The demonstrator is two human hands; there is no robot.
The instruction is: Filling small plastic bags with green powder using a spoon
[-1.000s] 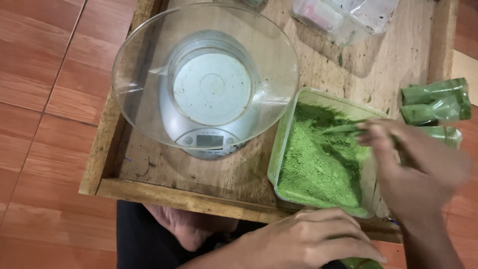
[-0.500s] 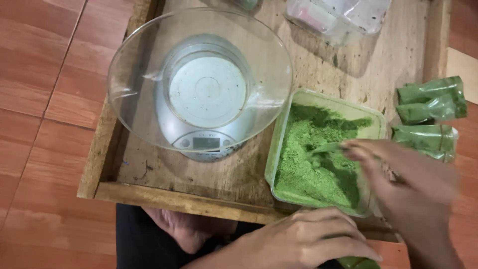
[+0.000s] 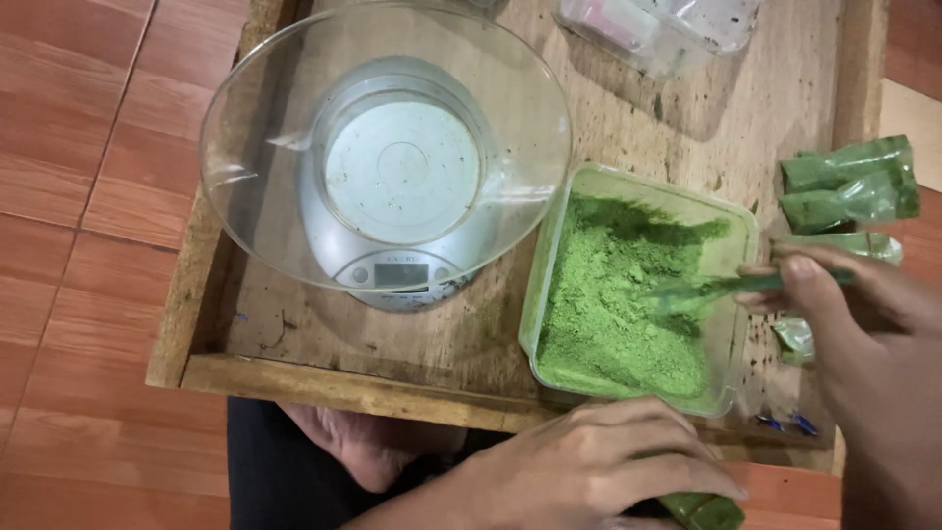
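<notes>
A clear plastic tub [image 3: 543,270] holds green powder [image 3: 608,294] on the right of a low wooden table [image 3: 471,334]. My right hand [image 3: 863,334] grips a green spoon [image 3: 716,288] whose bowl rests in the powder near the tub's right side. My left hand [image 3: 599,466] is closed around a small green packet [image 3: 702,510] below the table's front edge. A clear glass bowl [image 3: 383,147] sits empty on a silver kitchen scale [image 3: 397,275] to the left of the tub.
Several filled green packets [image 3: 849,182] lie at the table's right edge. Clear plastic containers [image 3: 667,29] stand at the back. Red-brown floor tiles [image 3: 78,196] surround the table. My foot [image 3: 353,451] and dark-clothed leg lie under the front edge.
My right hand has drawn back to the right and steadied, so the spoon's handle shows. The spoon stays in the powder. My left hand has hardly moved.
</notes>
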